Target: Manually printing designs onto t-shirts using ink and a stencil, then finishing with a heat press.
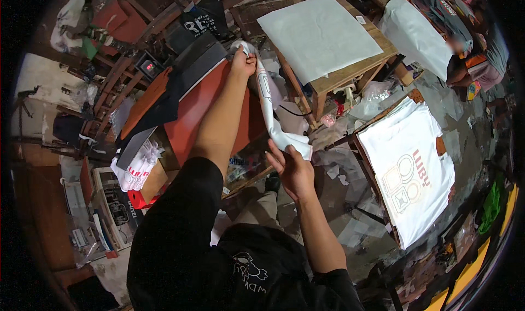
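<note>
While a stack of folded white shirts (135, 171) lies at the far left beside a red press pad (188, 111), the left hand (243, 64) is closed tight on the upper end of a bunched white shirt (270, 111), held above the pad's edge. The shirt hangs stretched down to the right hand (292, 169), whose grip is closed round its lower end. Further right stand a wooden surface (350, 70) under a white sheet (317, 35), then a printed white shirt (407, 171) laid flat on a board.
</note>
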